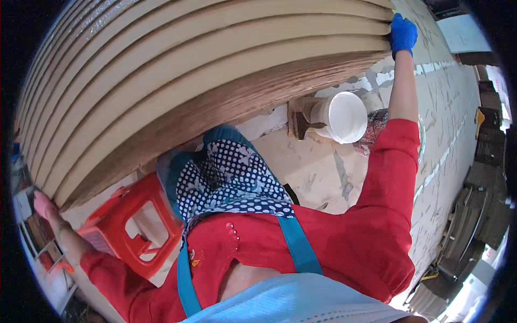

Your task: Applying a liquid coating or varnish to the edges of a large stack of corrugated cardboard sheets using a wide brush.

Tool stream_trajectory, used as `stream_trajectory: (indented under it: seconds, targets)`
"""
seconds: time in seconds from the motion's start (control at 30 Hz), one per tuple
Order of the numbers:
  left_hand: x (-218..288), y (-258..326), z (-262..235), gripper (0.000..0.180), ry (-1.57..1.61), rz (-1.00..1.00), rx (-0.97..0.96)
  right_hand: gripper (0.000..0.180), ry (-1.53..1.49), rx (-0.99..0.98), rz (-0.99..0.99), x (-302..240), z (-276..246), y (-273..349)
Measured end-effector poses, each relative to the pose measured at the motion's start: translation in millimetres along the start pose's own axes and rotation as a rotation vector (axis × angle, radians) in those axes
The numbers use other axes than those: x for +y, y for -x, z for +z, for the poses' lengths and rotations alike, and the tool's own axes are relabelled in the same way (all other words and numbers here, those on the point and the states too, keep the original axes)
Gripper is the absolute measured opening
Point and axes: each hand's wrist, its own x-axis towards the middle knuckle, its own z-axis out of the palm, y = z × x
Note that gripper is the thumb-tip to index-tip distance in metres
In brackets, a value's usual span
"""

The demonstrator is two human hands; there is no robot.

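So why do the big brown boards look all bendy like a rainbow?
In the head view, the fisheye lens bends the straight cardboard sheets toward the rim; the corners go black; the white bucket looks bright and washed out; the left hand near the edge is slightly blurred.

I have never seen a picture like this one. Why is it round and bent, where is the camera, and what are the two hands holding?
The camera sits on the person's head and looks down; its wide lens bends straight edges. You see the person's own red sleeves and apron. Both arms stretch wide to grip a stack of large brown boards: the left hand, in a pink glove, holds one end, and the right hand, in a blue glove, holds the other. Below the boards stand a red plastic stool and a white bucket on the stained work surface.
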Motion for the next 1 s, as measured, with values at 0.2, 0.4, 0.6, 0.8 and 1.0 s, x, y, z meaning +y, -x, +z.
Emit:
stream_trajectory:
  seconds: [0.2, 0.4, 0.6, 0.8, 1.0]
  targets:
    - [-25, -37, 7, 0.052, -0.125, -0.008, 0.033, 0.028, 0.172, 0.105, -0.373, 25, 31, -21]
    - [-18, -11, 10, 0.052, -0.061, 0.163, 0.204, 0.034, -0.061, -0.010, 0.084, 7, 25, -21]
    - [8, 5, -2, 0.046, -0.141, -0.010, 0.115, 0.035, 0.093, 0.049, -0.157, 9, 22, -17]
    - [50, 10, -12, 0.051, -0.513, 0.056, -0.136, 0.028, 0.055, -0.010, -0.064, -2, 6, -7]
    - [50, 47, -16, 0.031, -0.198, 0.327, -0.072, 0.022, 0.221, 0.149, -0.424, 3, 5, -4]
